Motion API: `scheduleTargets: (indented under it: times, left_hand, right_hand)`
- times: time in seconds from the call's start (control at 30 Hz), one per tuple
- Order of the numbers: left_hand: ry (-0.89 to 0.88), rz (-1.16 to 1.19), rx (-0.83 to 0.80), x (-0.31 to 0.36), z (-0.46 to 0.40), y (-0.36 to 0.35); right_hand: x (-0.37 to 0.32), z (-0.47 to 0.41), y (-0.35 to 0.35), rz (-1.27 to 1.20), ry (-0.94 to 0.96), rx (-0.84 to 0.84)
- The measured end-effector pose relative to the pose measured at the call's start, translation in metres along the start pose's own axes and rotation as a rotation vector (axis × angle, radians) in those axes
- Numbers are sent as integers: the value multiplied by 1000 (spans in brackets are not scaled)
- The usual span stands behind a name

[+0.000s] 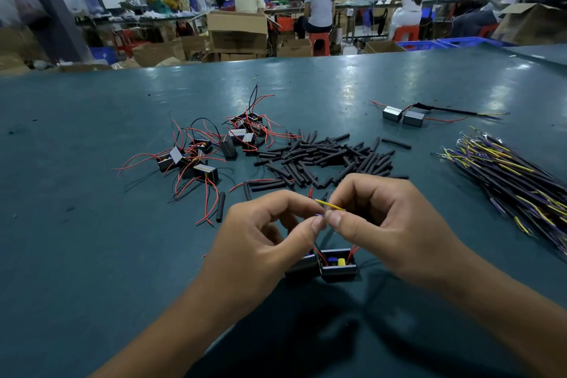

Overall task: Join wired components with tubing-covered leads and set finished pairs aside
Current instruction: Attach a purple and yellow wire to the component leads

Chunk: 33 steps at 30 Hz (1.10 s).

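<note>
My left hand [270, 230] and my right hand [383, 221] meet above the near table, fingertips pinching thin wire ends together. A yellow lead [329, 205] and a purple tip poke out between the fingers. Below the hands two small black box components [336, 265] lie side by side on the table, their red wires running up into my fingers. One box shows a yellow and a blue part inside.
Loose black tubing pieces [325, 156] lie in a heap ahead. Boxed components with red and black wires [199, 156] are piled to the left. A bundle of yellow-purple leads [515, 178] lies right. A joined pair [403, 115] sits far right. People work at benches behind.
</note>
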<state>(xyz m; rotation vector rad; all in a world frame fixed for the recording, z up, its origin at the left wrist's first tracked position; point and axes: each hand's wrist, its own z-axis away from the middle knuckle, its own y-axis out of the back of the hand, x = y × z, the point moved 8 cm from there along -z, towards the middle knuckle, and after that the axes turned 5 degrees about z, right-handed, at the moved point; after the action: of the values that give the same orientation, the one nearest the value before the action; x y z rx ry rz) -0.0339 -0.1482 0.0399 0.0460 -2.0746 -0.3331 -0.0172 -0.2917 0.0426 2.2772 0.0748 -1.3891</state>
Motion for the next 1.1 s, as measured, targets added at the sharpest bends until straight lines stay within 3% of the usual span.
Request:
scheduleTargets:
  times: [0.13,0.4,0.53,0.6,0.77,0.93,1.1]
  left_hand:
    - [-24,-69,22,4,-1,2]
    - [110,86,76,-9,-1,2]
    - [192,179,197,-23,-7,28]
    - [184,221,182,-23,-11,34]
    - [84,-96,129,-14,-14,32]
    - [194,-510,199,-36,-18,60]
    - [20,-473,33,-16,-17,31]
  right_hand:
    - [1,-1,-2,6,-7,-39]
    - [0,-2,-4,54,19,-49]
    - [-8,-9,40,36,44,157]
    - [-7,-11,58,-22,24,212]
    - [7,-12,41,-67,-64,45]
    - [11,-12,31,-39,-93,-49]
    - [15,-11,23,-42,-122,-88]
